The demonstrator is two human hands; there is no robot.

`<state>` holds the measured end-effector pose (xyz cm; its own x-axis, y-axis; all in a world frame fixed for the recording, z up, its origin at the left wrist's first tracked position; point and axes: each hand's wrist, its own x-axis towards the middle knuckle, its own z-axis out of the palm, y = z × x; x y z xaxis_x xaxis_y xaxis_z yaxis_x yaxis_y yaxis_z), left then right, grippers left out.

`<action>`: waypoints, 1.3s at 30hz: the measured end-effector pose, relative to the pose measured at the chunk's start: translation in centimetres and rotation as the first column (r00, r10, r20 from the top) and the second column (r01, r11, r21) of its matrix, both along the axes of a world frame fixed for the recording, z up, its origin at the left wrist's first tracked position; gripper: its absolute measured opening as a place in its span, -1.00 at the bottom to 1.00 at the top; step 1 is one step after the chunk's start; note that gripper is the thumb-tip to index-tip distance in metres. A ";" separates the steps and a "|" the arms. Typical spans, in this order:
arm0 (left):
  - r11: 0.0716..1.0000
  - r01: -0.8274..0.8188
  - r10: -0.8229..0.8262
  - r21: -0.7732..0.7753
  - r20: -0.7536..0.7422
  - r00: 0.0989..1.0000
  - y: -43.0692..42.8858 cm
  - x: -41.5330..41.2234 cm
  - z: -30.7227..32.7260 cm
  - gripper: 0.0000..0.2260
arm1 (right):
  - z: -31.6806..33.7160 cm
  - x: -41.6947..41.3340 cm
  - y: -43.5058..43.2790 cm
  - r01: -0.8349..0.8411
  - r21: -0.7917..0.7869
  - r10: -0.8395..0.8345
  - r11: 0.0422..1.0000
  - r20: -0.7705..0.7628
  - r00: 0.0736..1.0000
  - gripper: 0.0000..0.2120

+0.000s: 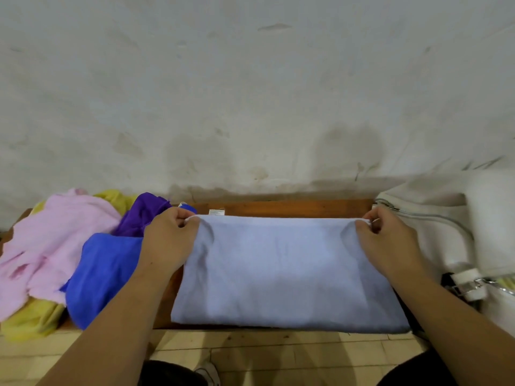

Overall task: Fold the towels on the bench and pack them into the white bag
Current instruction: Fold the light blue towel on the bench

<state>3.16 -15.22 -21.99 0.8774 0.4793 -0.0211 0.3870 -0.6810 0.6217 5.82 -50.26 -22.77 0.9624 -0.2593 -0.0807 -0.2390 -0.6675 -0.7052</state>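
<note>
1. The pale blue towel lies flat across the middle of the bench, already doubled. Its near edge reaches the bench's front lip.
2. The left hand and the right hand each grip a far corner. The fingers curl under and pinch the cloth against the thumb, so the far edge is stretched taut between them.
3. Likely risk: if one hand pulls harder than the other, the layers could skew and the next fold would come out crooked.
4. If either pinch catches only the upper layer, the lower one may stay behind and bunch up inside the fold.
5. The near edge sits right at the lip, so a tug towards the body could drag the towel off onto the tiled floor.
6. The left forearm passes just beside the heap of unfolded towels, which holds a pink towel, a royal blue towel, a purple towel and a yellow towel. A wide sweep could knock the blue one, which overhangs the front.
7. The white bag stands at the right end of the bench, touching or just beside the right hand, with its zip facing the towel. Its inside is hidden, so I cannot tell whether it holds anything.
</note>
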 end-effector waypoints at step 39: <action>0.990 0.080 -0.078 0.113 -0.018 0.997 0.9 -0.2 -1.5 -0.88 | -1.0 0.3 -0.2 -0.085 -0.193 0.101 0.978 0.078 0.992 -0.84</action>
